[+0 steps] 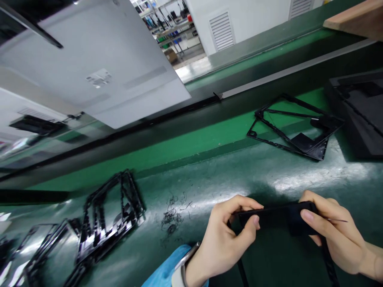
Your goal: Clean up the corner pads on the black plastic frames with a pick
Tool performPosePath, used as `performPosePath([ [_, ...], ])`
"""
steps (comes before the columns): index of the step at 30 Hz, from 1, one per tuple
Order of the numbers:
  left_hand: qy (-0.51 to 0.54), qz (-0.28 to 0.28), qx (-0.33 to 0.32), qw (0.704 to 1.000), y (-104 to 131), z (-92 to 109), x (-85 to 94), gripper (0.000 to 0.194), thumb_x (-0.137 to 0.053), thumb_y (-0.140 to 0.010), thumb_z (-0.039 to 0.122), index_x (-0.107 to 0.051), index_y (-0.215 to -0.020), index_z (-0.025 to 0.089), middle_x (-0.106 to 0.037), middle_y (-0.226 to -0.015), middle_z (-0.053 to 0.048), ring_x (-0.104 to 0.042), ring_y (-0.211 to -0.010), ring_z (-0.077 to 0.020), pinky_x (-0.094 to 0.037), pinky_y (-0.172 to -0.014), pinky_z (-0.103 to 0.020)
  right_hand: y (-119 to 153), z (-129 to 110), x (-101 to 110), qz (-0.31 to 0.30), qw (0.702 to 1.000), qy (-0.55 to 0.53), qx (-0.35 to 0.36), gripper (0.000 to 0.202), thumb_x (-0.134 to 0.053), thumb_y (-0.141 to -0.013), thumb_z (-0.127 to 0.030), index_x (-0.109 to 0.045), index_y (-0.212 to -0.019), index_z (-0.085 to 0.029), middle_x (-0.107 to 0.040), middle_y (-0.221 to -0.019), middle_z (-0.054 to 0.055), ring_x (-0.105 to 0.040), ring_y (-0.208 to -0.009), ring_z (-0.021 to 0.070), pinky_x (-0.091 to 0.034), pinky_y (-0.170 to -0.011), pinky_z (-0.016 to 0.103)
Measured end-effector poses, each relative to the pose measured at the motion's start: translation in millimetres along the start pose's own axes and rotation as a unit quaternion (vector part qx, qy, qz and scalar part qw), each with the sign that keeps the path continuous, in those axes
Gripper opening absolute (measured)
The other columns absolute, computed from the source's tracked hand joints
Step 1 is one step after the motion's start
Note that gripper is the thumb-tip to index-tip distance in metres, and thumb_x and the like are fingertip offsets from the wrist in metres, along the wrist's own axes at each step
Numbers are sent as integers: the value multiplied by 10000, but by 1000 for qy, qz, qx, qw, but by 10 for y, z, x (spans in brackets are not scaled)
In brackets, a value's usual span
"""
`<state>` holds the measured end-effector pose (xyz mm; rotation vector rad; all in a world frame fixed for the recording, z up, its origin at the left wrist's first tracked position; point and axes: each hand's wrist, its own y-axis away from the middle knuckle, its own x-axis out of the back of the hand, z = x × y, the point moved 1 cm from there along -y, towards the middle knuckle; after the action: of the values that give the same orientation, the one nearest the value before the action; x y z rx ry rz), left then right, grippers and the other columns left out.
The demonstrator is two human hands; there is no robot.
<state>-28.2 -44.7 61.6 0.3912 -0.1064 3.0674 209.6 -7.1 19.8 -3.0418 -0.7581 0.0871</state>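
A thin black frame (277,209) is held low at the right, its top bar running between both hands and its sides dropping toward the bottom edge. My left hand (227,235) pinches the bar's left end between thumb and fingers; a watch and a blue sleeve show at that wrist. At the right corner my right hand (335,231) grips the frame, thumb on the near face. A thin dark pointed object (338,220) sticks out from the fingers of my right hand; what it is cannot be made out.
Overlapping black frames (299,145) lie at the right, beside a dark box (359,131). More black frames (110,215) are piled at the left. Thin black shavings (172,217) lie on the green table (185,175). A grey panel (119,59) stands behind.
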Motion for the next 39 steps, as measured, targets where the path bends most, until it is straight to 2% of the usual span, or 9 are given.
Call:
performPosePath([
  [5, 60, 21, 16, 998, -1, -64, -36, 129, -696, -909, 119, -785, -971, 187, -782, -703, -24, -724, -589, -119, -560, -558, -180, 17, -29, -14, 8, 1000, 15, 10, 382, -502, -1132, -409, -565, -787, -257, -441, -474, -58, -365, -401, 127, -228, -455, 325],
  [9, 89, 30, 41, 995, 29, -126, -75, 57, -762, -929, 216, -797, -954, 179, -782, -684, -38, -726, -567, -129, -571, -547, -188, 19, -53, -22, 12, 1000, 17, 8, 387, -495, -1124, -421, -571, -783, -255, -441, -478, -46, -369, -405, 136, -246, -458, 331],
  [14, 144, 59, 80, 985, 90, -241, -153, 210, -810, -933, 386, -803, -944, 176, -776, -661, -48, -703, -536, -120, -546, -520, -172, 1, -61, -11, 20, 999, 24, 24, 384, -500, -1121, -390, -576, -771, -252, -449, -475, -42, -390, -395, 130, -263, -446, 321],
  [21, 238, 82, 140, 958, 140, -300, -215, 123, -843, -896, 299, -810, -908, 181, -756, -649, -13, -653, -542, -67, -516, -561, -125, -4, 17, 20, -16, 996, 38, 80, 302, -492, -1124, -294, -588, -839, -264, -473, -489, -72, -420, -355, 115, -258, -377, 275],
  [27, 269, 81, 130, 951, 105, -284, -217, 44, -772, -898, 194, -815, -902, 186, -733, -628, 9, -628, -544, -61, -507, -590, -137, 47, -9, -62, 51, 998, 22, 5, 379, -537, -1118, -398, -591, -776, -245, -445, -496, -65, -399, -410, 111, -242, -450, 300],
  [32, 269, 72, 127, 952, 80, -279, -204, 73, -747, -895, 190, -817, -916, 183, -730, -631, 4, -620, -536, -70, -503, -582, -154, 57, -24, -68, 56, 998, 21, -13, 400, -533, -1123, -415, -604, -772, -237, -444, -497, -61, -393, -417, 118, -249, -465, 308],
  [37, 247, 70, 126, 958, 73, -274, -184, 55, -758, -874, 206, -801, -882, 172, -703, -610, 5, -595, -515, -77, -487, -564, -171, 46, -10, -40, 40, 998, 26, 26, 378, -502, -1129, -363, -592, -784, -239, -461, -505, -58, -399, -413, 117, -268, -458, 302],
  [39, 236, 70, 127, 961, 77, -279, -180, 42, -760, -866, 202, -792, -864, 175, -683, -586, 11, -594, -520, -84, -476, -558, -173, 39, -2, -20, 17, 998, 36, 50, 355, -479, -1136, -330, -590, -810, -245, -476, -513, -60, -414, -407, 115, -281, -442, 289],
])
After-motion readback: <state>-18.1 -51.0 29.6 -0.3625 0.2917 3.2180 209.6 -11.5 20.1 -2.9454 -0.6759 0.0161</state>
